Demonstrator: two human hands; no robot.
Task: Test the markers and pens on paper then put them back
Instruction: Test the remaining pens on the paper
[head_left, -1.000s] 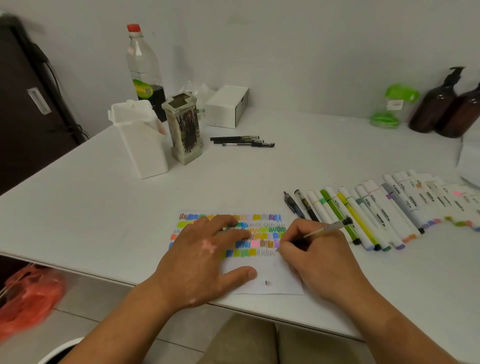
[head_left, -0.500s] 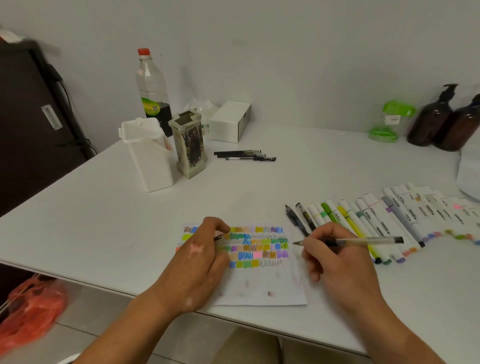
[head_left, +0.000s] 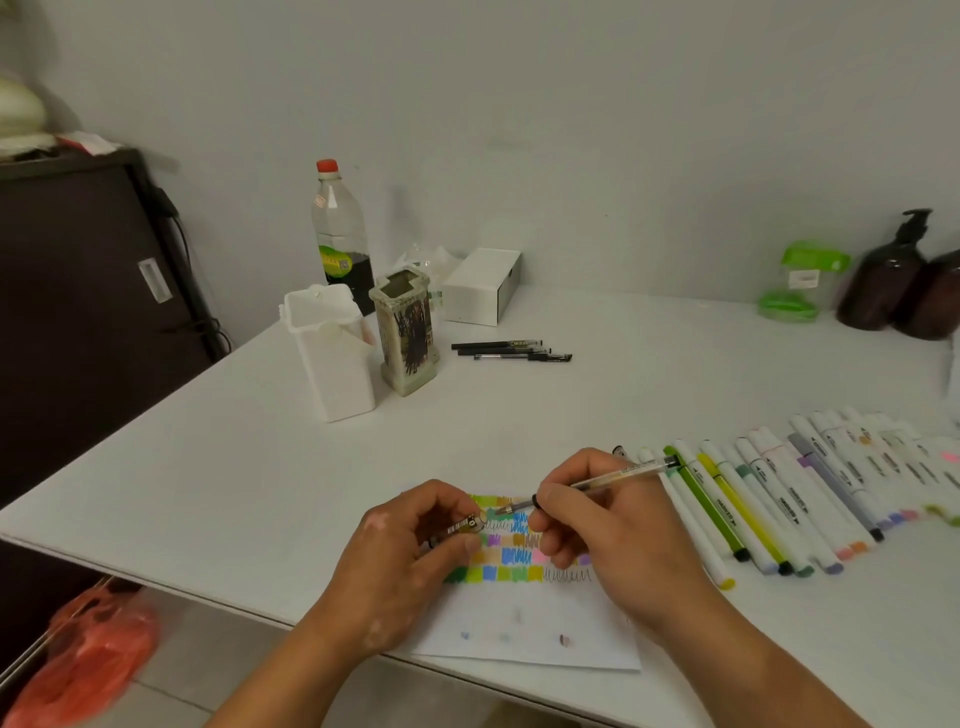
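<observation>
Clear-barrelled pen (head_left: 609, 478) is pinched in the right hand (head_left: 623, 535), its tip just beside the cap (head_left: 466, 525) gripped in the left hand's (head_left: 405, 561) fingers, both above the scribbled paper (head_left: 519, 629); markers (head_left: 769, 493) lie to the right.

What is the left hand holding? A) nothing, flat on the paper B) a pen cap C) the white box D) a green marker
B: the left hand pinches a small pen cap, its open end facing the tip of the pen gripped in the right hand.
</observation>
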